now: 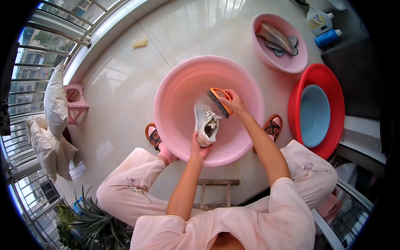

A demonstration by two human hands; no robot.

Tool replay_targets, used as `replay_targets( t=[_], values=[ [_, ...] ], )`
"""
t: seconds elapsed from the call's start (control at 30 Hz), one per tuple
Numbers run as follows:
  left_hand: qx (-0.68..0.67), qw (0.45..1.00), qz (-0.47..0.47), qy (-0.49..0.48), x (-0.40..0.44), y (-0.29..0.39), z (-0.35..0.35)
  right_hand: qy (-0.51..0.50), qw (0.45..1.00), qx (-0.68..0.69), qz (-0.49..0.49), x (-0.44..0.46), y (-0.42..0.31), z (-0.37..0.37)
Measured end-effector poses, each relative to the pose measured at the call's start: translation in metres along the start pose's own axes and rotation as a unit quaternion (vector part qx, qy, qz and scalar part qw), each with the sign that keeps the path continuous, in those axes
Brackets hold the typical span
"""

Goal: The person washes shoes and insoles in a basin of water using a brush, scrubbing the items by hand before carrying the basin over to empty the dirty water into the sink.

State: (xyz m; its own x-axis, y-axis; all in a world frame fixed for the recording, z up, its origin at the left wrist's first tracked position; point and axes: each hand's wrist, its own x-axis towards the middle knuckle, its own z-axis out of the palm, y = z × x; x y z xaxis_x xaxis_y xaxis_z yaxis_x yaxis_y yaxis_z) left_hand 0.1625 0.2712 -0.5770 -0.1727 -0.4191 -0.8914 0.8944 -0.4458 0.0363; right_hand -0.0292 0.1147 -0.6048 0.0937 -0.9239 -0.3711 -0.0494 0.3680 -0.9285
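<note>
A large pink basin (166,96) with water in it stands on the floor between my feet. My left hand (201,148) is closed round the heel of a white lace-up shoe (202,125), whose toe points away from me and dips into the water. Above the basin, my right hand (233,102) grips an orange-handled brush (220,102) by its handle. The dark bristles face down and to the left, beside the shoe's laces and tongue; whether they touch the shoe I cannot tell.
A smaller pink basin (287,62) holds shoe-like items at the upper right. Near it are a red basin (336,108) with a blue one (314,116) inside, and bottles (328,38). A yellow block (140,43) lies on the floor. Left are a pink stool (76,102) and pillows (56,100).
</note>
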Motion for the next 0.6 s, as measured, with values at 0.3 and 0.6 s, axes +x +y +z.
replay_targets(
  t=[0.3, 0.6],
  values=[
    [0.073, 0.997, -0.007, -0.022, 0.015, 0.0, -0.012, -0.016, 0.889, -0.395, -0.232, -0.008, 0.008, 0.025],
    [0.068, 0.997, 0.009, -0.04, 0.011, 0.0, 0.0, -0.286, 0.869, -0.34, -0.218, -0.057, -0.028, 0.047]
  ],
)
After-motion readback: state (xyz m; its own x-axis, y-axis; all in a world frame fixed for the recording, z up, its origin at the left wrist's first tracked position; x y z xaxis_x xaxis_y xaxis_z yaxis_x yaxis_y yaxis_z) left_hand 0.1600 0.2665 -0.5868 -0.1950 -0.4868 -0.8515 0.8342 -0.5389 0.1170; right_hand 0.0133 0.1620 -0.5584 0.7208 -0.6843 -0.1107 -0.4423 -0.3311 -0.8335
